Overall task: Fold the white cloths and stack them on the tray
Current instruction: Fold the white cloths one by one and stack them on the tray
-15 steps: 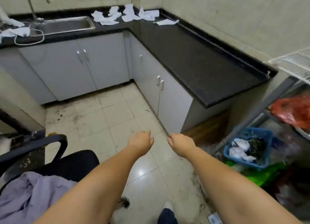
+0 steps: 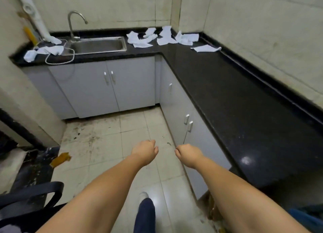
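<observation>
Several crumpled white cloths lie scattered in the far corner of the black L-shaped countertop, and one more white cloth lies apart to their right. Other white cloths sit left of the sink. My left hand and my right hand hang in front of me above the floor, fingers curled into loose fists, holding nothing. Both hands are far from the cloths. No tray is in view.
A steel sink with a tap is set in the counter's back run, and a white cable loops beside it. Grey cabinets stand below. A black chair arm is at lower left. The tiled floor is stained.
The view has moved forward and turned left toward the counter corner, so the cloths look closer. The blue basket and rack on the right have left the view. Both hands stay curled.
</observation>
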Available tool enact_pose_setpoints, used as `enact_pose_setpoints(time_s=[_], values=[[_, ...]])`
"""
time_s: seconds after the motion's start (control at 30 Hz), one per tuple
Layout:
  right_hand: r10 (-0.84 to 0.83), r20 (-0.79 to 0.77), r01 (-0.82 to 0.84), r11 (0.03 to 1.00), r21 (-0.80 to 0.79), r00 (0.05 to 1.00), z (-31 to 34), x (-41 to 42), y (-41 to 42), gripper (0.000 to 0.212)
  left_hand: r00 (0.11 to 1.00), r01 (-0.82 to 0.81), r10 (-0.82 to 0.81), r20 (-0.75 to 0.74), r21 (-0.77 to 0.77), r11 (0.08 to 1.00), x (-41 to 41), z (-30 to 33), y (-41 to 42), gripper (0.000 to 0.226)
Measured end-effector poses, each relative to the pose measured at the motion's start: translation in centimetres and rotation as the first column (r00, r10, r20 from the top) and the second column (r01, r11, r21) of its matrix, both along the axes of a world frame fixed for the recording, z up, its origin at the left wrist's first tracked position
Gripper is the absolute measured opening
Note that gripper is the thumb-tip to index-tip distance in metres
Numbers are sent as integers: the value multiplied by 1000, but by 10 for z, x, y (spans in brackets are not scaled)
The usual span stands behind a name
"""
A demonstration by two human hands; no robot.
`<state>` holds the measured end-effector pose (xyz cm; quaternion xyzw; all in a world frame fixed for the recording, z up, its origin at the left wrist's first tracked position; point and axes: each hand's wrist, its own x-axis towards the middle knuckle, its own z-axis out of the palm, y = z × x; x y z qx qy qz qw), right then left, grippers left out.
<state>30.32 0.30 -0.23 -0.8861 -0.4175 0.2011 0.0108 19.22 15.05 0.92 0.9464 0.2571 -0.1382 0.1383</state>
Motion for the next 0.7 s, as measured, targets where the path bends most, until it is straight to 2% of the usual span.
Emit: enact_pose_setpoints(time_s=[0.33, 0.47, 0.7], values=[[-89, -37, 91, 995, 42, 995, 22, 160, 164, 37, 1000, -11, 11, 12, -34, 999, 152, 18, 184, 34], [-101, -47, 104, 993, 58, 994, 25, 227, 211, 37, 1000, 23, -23, 8, -26, 999, 223, 15, 231, 33], [-161, 28, 154, 974, 168, 987, 38, 377, 271, 34, 991, 114, -113, 78, -6, 993, 393, 27, 287, 35]])
